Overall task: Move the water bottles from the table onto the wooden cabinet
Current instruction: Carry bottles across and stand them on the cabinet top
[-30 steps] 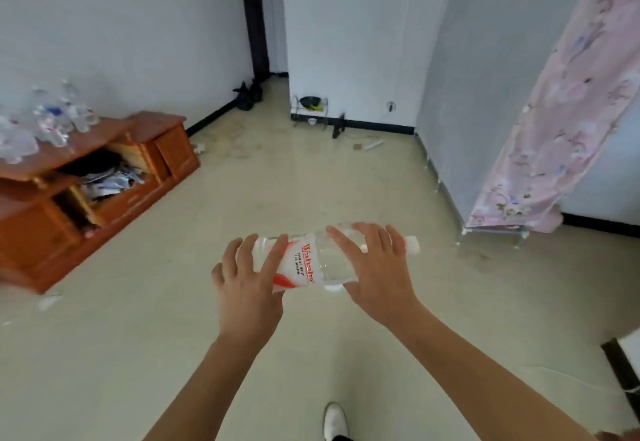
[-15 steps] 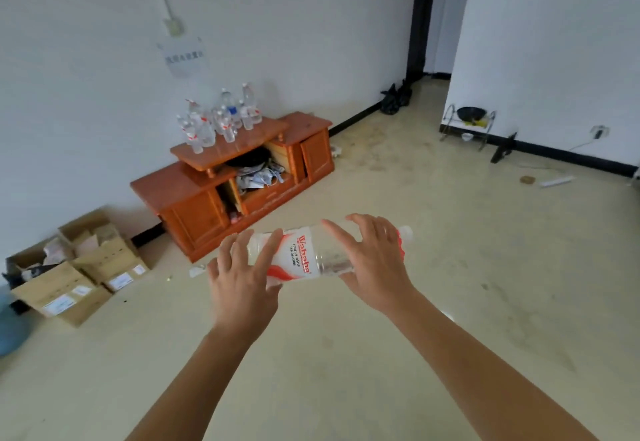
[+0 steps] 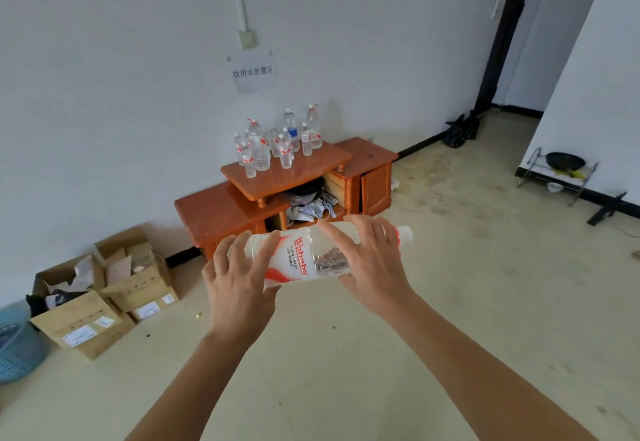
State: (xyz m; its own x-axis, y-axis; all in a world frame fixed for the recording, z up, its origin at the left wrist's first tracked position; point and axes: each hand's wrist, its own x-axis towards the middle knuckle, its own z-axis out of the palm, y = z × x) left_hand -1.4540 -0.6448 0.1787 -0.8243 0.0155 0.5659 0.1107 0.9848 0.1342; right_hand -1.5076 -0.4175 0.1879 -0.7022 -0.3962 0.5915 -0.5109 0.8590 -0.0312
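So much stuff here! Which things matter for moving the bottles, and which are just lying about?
In the job: water bottle, left hand, right hand, wooden cabinet, bottles standing on it.
Lying about: cardboard boxes, blue basket, black pan, black bags.

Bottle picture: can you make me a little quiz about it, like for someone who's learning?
1. True or false: the left hand and the right hand both hold the bottle sideways.
2. Which hand is nearer the cap? A) left B) right
3. Fill in: the other bottles stand on top of the wooden ____.
Key: 1 true; 2 B; 3 cabinet.
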